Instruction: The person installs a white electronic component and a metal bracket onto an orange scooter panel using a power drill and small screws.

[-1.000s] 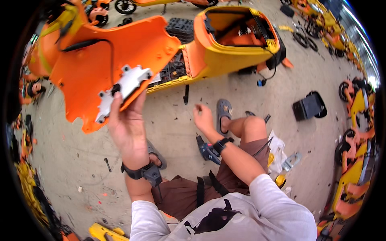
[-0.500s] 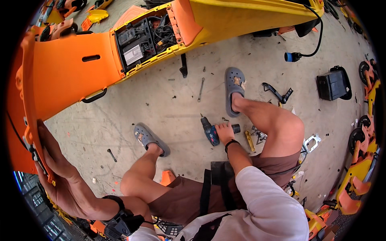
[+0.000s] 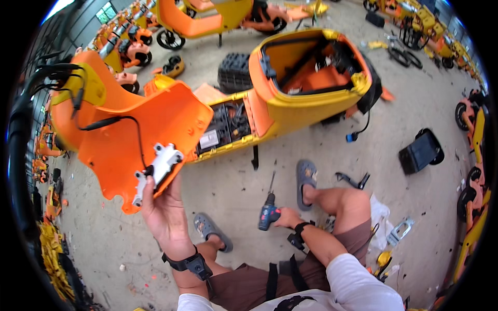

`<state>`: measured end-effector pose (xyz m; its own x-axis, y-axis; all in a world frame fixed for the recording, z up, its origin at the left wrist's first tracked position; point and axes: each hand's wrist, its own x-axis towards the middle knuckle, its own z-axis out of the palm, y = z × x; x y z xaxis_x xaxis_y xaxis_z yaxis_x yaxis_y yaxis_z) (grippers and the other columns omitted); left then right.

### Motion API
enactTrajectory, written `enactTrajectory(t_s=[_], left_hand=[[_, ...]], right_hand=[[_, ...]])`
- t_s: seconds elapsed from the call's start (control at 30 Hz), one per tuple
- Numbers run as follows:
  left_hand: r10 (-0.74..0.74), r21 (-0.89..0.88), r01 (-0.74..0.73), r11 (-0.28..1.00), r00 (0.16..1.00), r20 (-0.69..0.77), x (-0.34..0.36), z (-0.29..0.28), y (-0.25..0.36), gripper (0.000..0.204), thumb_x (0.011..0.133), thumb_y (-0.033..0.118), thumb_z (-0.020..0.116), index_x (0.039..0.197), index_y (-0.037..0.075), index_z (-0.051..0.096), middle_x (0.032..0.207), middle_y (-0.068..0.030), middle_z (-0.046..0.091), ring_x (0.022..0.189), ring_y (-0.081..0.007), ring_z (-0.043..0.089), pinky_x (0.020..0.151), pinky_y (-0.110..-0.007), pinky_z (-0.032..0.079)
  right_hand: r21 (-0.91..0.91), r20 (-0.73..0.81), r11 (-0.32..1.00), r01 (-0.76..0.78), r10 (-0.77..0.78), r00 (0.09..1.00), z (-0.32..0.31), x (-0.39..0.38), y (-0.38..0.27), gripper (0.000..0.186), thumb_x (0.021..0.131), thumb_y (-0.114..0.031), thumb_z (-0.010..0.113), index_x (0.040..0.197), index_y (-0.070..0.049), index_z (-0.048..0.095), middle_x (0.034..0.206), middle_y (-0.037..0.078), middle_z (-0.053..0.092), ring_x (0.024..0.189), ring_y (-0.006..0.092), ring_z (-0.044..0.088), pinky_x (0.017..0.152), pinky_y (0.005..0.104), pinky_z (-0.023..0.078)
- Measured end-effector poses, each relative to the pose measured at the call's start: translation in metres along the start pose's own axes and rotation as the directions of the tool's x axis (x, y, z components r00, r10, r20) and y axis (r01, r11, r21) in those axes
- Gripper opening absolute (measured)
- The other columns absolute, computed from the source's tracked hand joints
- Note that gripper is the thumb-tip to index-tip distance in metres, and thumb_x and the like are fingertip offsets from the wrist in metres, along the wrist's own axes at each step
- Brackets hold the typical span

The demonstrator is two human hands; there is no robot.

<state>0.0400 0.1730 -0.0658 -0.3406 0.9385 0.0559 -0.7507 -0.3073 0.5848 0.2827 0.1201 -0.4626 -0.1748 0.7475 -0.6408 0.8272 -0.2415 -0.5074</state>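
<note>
My left hand (image 3: 168,215) is closed on the lower edge of a curved orange scooter panel (image 3: 119,150), thumb in front. Under my thumb, a silver metal bracket (image 3: 163,165) is fixed to the panel, and a black cable (image 3: 136,132) runs up from it. My right hand (image 3: 288,217) grips a blue and black cordless drill (image 3: 267,215) between my knees, its long thin bit pointing away from me. Beyond the panel stands the yellow and orange scooter body (image 3: 282,116), with an uncovered compartment (image 3: 228,124) of wiring and black modules.
A black bin (image 3: 420,153) lies at the right, and a black bent bracket (image 3: 354,180) is near my right foot. A silver frame piece (image 3: 400,231) lies beside my right knee. Black handlebar tubing (image 3: 22,140) rises at the far left. More scooters (image 3: 207,20) stand behind.
The view has tilted up, showing more of the scooter. The orange panel, still in my left hand, has swung toward the middle, its bracket now visible. My right hand has turned the drill, bit farther forward.
</note>
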Motion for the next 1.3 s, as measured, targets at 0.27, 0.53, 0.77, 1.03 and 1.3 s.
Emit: enactTrajectory(t_s=[0.27,0.53,0.77,1.03,1.3], left_hand=[[-0.004,0.000,0.004,1.000,0.999,0.041,-0.012,0.012,-0.001,0.039,0.096,0.007,0.054,0.132,-0.006,0.045,0.131,-0.0211,0.055,0.117,-0.0362,0.060,0.099,-0.047,0.055],[-0.030,-0.018,0.031,0.999,0.999,0.046,-0.026,0.017,0.005,0.039,0.097,0.006,0.053,0.132,-0.006,0.044,0.130,-0.0205,0.056,0.117,-0.0346,0.060,0.099,-0.047,0.055],[-0.044,-0.067,0.045,0.997,0.999,0.026,-0.032,0.018,0.009,0.038,0.097,0.006,0.055,0.132,-0.003,0.043,0.128,-0.0174,0.057,0.112,-0.0322,0.063,0.096,-0.047,0.057],[-0.063,-0.049,0.066,0.997,0.997,0.045,-0.036,0.018,0.012,0.038,0.098,0.007,0.053,0.132,-0.004,0.042,0.127,-0.0173,0.056,0.113,-0.0309,0.062,0.096,-0.046,0.057],[-0.042,-0.065,0.046,0.997,0.997,0.058,-0.037,0.019,0.012,0.036,0.098,0.007,0.052,0.132,-0.004,0.042,0.127,-0.0175,0.056,0.113,-0.0310,0.062,0.095,-0.046,0.058]], right_hand=[[0.711,-0.402,0.357,0.606,-0.500,0.767,-0.140,-0.137,-0.099,0.053,0.078,-0.002,0.073,0.127,0.002,0.051,0.106,0.008,0.066,0.092,0.0146,0.063,0.082,0.0277,0.051],[0.308,-0.440,0.484,0.820,-0.691,0.573,-0.178,-0.276,-0.177,0.018,0.085,-0.007,0.068,0.100,-0.003,0.058,0.075,0.002,0.061,0.068,0.0146,0.061,0.066,0.0284,0.050],[0.100,-0.562,0.562,0.821,-0.649,0.513,-0.145,-0.266,-0.193,0.013,0.077,-0.008,0.072,0.080,-0.006,0.060,0.066,0.004,0.058,0.055,0.0214,0.059,0.053,0.0295,0.049],[0.308,-0.536,0.550,0.777,-0.574,0.619,-0.144,-0.272,-0.211,0.015,0.077,0.000,0.071,0.089,-0.001,0.063,0.071,0.005,0.061,0.059,0.0177,0.061,0.056,0.0281,0.052],[0.648,-0.434,0.377,0.662,-0.531,0.728,-0.149,-0.274,-0.212,0.024,0.078,0.014,0.067,0.100,0.007,0.060,0.082,0.012,0.064,0.071,0.0178,0.065,0.059,0.0294,0.055]])
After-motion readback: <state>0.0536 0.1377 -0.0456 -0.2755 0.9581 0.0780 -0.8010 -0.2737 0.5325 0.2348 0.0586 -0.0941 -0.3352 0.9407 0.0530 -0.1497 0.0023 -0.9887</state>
